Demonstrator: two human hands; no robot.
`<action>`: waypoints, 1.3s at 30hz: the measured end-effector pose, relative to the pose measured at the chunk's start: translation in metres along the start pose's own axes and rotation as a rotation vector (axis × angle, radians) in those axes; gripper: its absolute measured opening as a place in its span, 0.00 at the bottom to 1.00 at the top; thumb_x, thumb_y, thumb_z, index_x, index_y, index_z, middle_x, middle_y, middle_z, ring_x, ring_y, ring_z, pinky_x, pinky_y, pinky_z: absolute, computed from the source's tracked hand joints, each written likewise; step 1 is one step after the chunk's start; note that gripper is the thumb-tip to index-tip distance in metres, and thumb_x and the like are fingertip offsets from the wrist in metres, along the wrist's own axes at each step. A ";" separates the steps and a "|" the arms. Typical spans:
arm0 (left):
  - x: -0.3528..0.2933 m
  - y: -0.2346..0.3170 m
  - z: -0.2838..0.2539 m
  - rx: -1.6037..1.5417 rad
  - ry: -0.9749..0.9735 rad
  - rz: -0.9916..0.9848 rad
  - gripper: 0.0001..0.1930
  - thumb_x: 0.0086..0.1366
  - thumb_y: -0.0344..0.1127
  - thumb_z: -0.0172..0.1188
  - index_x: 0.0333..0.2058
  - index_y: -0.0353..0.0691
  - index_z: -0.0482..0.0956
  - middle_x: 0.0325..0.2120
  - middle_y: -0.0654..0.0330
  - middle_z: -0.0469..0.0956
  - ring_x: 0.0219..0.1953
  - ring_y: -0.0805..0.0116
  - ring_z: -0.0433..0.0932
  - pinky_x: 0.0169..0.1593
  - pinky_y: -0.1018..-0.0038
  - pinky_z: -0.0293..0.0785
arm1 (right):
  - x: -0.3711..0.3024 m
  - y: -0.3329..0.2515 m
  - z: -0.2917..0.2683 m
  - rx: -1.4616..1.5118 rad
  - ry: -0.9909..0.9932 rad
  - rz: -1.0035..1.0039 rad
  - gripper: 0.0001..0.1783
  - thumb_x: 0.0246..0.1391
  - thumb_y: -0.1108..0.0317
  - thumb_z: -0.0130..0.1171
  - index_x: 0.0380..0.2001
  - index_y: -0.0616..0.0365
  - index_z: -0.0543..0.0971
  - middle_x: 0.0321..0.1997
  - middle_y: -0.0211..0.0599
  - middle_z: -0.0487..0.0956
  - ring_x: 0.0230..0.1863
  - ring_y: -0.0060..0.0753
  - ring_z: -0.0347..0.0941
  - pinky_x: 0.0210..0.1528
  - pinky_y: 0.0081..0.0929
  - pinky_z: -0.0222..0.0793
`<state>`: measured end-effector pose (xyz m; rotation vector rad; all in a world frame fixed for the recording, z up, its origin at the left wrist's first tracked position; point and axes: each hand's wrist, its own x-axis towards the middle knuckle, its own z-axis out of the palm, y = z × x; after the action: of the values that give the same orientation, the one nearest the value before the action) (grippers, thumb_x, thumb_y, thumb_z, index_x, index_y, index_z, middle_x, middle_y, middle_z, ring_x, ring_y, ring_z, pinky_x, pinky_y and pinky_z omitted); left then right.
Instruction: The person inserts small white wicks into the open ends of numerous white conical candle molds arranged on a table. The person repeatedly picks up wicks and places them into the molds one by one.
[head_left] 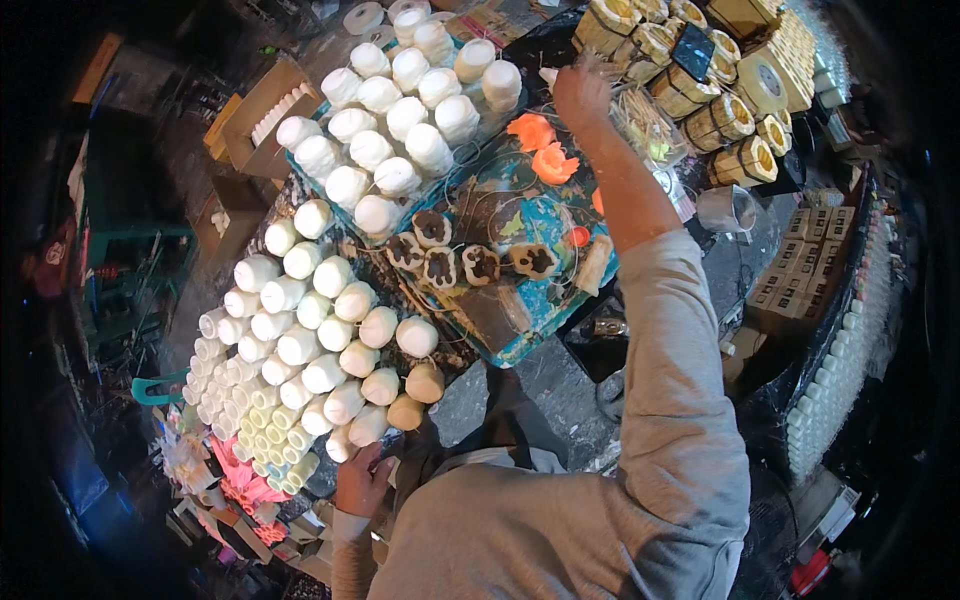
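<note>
My right arm reaches to the far side of the table. My right hand [580, 97] is by a small pale piece [548, 75], close to the yellow bamboo-shaped candles [718, 120]; its fingers are smeared by motion, so its grip is unclear. Just nearer lie orange petal-shaped wax pieces [553, 163]. At the lower left, my left hand [362, 485] rests with loosely spread fingers beside the front of the cream pillar candles [299, 344]. Whiter candles [406, 118] stand in rows on a blue board. Scallop-edged pieces with dark centres [440, 267] lie mid-table.
A dark phone [693, 52] leans on the yellow candles. A clear plastic cup [727, 209] stands right of my arm, with a box of small packages [803, 262] beyond. Many small white pieces [826, 370] line the right side. An open carton [265, 115] sits at the far left.
</note>
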<state>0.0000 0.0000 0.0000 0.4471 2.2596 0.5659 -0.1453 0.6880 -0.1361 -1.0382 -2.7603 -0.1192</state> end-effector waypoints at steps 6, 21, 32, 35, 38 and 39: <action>-0.004 0.004 0.002 -0.027 0.017 -0.017 0.19 0.64 0.33 0.69 0.50 0.29 0.81 0.40 0.42 0.85 0.38 0.48 0.86 0.42 0.60 0.82 | -0.153 -0.018 -0.055 0.265 -0.462 -0.308 0.20 0.51 0.60 0.69 0.46 0.57 0.83 0.45 0.48 0.82 0.48 0.57 0.83 0.44 0.50 0.82; 0.025 0.028 -0.004 0.084 -0.004 0.091 0.19 0.65 0.35 0.68 0.51 0.30 0.81 0.42 0.40 0.83 0.41 0.41 0.84 0.46 0.55 0.80 | -0.173 -0.065 -0.030 0.575 -0.091 -0.232 0.28 0.49 0.67 0.69 0.54 0.56 0.72 0.49 0.51 0.77 0.45 0.60 0.80 0.43 0.52 0.79; 0.005 0.013 0.001 0.009 0.062 0.010 0.19 0.64 0.36 0.69 0.51 0.33 0.82 0.42 0.43 0.84 0.43 0.41 0.83 0.48 0.56 0.80 | -0.212 -0.086 -0.044 0.525 -0.157 -0.353 0.39 0.50 0.53 0.74 0.62 0.58 0.72 0.57 0.55 0.76 0.60 0.61 0.74 0.52 0.54 0.76; 0.011 0.018 0.003 0.014 0.032 0.018 0.19 0.64 0.37 0.69 0.51 0.33 0.81 0.40 0.44 0.83 0.42 0.42 0.83 0.47 0.56 0.80 | -0.256 -0.110 -0.050 0.645 -0.593 -0.310 0.34 0.50 0.56 0.73 0.57 0.60 0.75 0.57 0.58 0.77 0.55 0.63 0.77 0.51 0.55 0.76; 0.014 0.023 0.001 0.014 0.042 0.037 0.19 0.64 0.35 0.68 0.51 0.32 0.81 0.41 0.44 0.84 0.42 0.45 0.85 0.46 0.57 0.81 | -0.262 -0.116 -0.050 0.584 -0.631 -0.245 0.34 0.49 0.60 0.72 0.58 0.60 0.73 0.55 0.59 0.77 0.50 0.65 0.78 0.50 0.56 0.76; 0.014 0.024 0.000 0.012 0.056 0.061 0.19 0.64 0.35 0.68 0.51 0.32 0.82 0.42 0.43 0.84 0.42 0.47 0.86 0.46 0.58 0.81 | -0.259 -0.116 -0.052 0.535 -0.603 -0.212 0.35 0.49 0.61 0.72 0.59 0.60 0.72 0.54 0.59 0.78 0.49 0.65 0.79 0.50 0.56 0.76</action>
<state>-0.0058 0.0266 0.0047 0.5136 2.3103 0.6035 -0.0230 0.4269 -0.1394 -0.7101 -3.1066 0.9989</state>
